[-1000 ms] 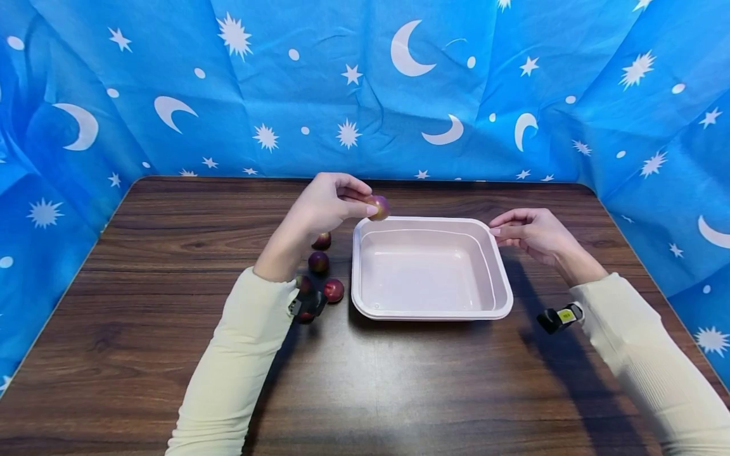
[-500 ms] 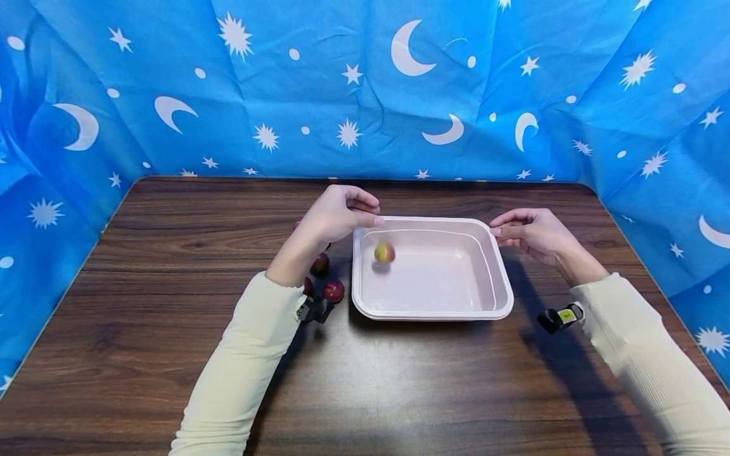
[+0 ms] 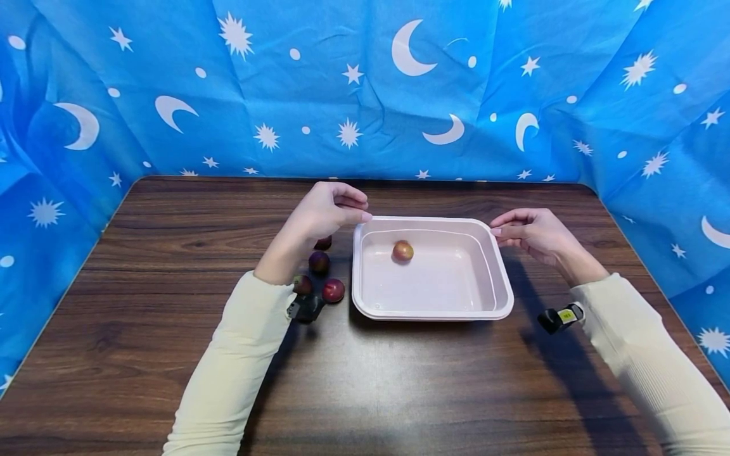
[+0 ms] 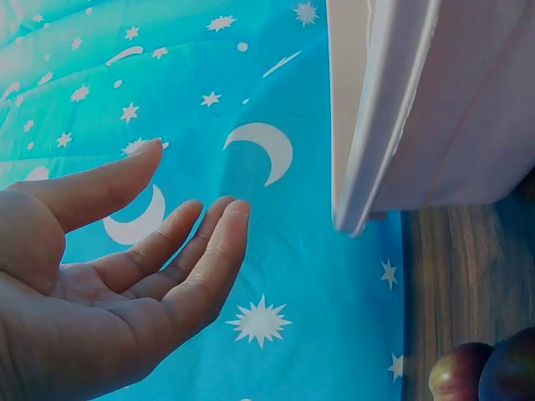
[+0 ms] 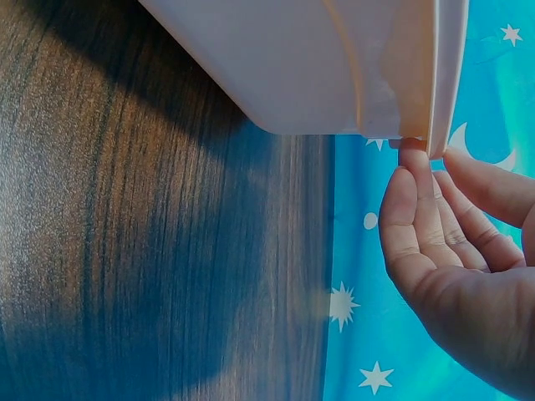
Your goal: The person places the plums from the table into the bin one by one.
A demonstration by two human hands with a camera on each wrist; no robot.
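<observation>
A pale pinkish plastic tub [image 3: 433,313] stands on the table with one reddish-yellow plum [image 3: 402,251] lying inside, toward its back left. My right hand [image 3: 530,234] pinches the rim at the tub's back right corner; in the right wrist view the thumb and a finger [image 5: 415,159] meet on either side of that edge. Above the back left corner is my left hand [image 3: 327,212], its fingers spread and holding nothing, apart from the tub in the left wrist view. Several dark red plums [image 3: 333,291] lie left of the tub, partly hidden by the left wrist.
The dark wood-grain table [image 3: 428,386] ends at a blue cloth [image 3: 319,82] with white moons and stars, which hangs behind and on both sides. A small black camera [image 3: 553,320] is strapped to the right wrist, and another [image 3: 305,308] to the left.
The left hand has let go of the plum, which fell into the tub and rolled rightward. That hand then drew back slightly left. The right hand has kept its place on the rim.
</observation>
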